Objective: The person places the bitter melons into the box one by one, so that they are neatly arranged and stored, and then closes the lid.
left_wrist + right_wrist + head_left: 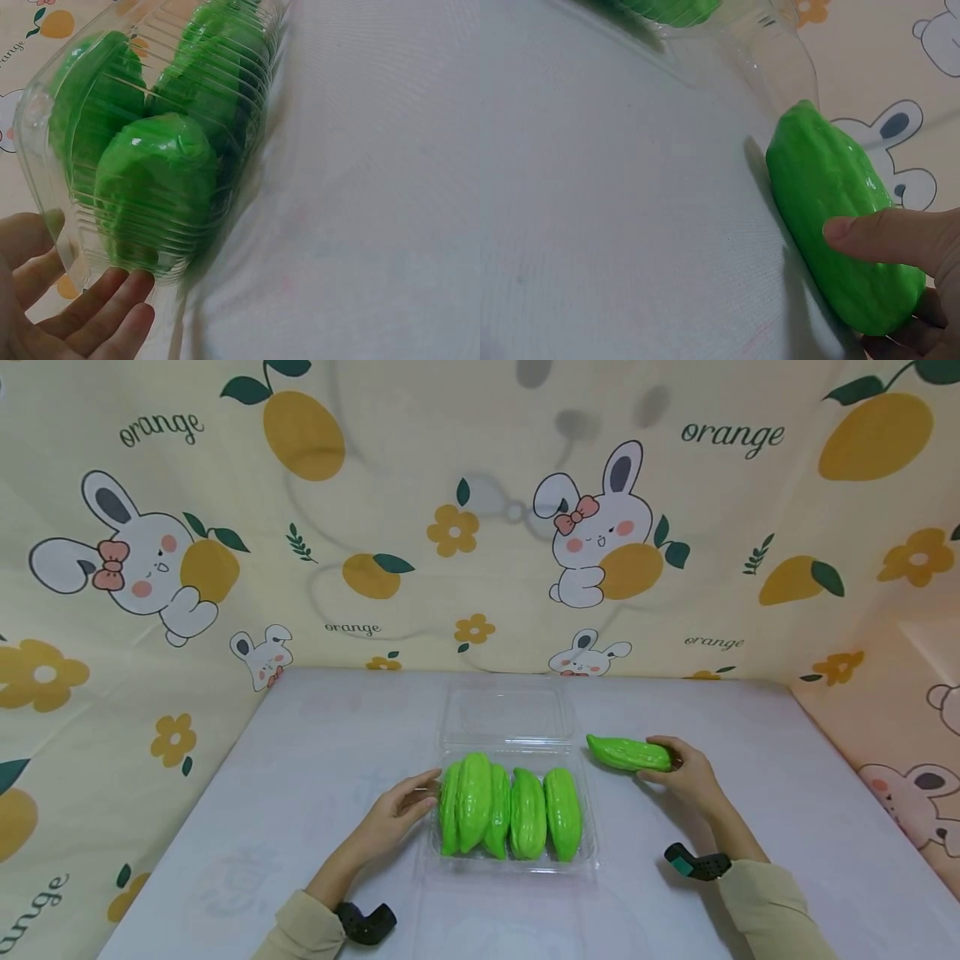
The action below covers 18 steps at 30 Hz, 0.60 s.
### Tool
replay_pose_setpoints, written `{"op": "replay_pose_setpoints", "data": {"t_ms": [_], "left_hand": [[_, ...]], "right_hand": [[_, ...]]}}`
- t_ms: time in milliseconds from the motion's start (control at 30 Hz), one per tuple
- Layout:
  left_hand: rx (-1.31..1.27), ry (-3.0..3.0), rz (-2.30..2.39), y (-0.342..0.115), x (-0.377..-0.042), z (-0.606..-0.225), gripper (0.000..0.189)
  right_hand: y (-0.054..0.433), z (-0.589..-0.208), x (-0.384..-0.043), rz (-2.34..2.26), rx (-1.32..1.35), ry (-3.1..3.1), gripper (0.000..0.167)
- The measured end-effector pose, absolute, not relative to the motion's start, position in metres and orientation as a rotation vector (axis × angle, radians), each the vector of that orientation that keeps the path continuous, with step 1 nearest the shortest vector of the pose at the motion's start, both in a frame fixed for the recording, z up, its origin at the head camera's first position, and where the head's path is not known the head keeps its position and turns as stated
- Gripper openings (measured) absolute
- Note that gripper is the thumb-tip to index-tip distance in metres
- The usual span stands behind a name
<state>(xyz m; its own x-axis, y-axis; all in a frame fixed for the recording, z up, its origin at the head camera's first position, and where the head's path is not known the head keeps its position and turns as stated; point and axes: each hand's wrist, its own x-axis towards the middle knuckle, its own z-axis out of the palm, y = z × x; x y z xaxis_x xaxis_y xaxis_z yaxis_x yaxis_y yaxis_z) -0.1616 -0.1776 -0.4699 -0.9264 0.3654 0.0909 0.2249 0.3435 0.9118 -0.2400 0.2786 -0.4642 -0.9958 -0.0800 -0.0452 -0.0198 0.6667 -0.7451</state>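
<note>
My right hand (686, 772) holds a glossy, ridged green bitter melon (626, 753) by its right end, just above or on the table, right of a clear plastic box (588, 852). In the right wrist view the thumb (881, 238) presses on its side, with fingers partly hidden beneath. Several similar green bitter melons (528, 814) lie side by side in the box, pointing away from me. My left hand (390, 814) touches the box's left side, its fingers (101, 311) resting against the ribbed outer wall.
The box's clear lid (506, 710) lies folded back toward the rear. Everything stands on a white-covered table (330, 727). A printed cloth (420, 468) with rabbits and oranges hangs behind and at both sides. Small black devices (697, 862) sit on both wrists.
</note>
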Motion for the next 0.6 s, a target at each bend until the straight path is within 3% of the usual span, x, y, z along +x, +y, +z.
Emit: {"op": "replay_pose_setpoints", "data": {"t_ms": [600], "left_hand": [[0.552,2.466,1.633,-0.178,-0.162,-0.47,0.05]], "right_hand": [[0.279,-0.454,-0.234,-1.288,-0.045,2.816,0.066]]}}
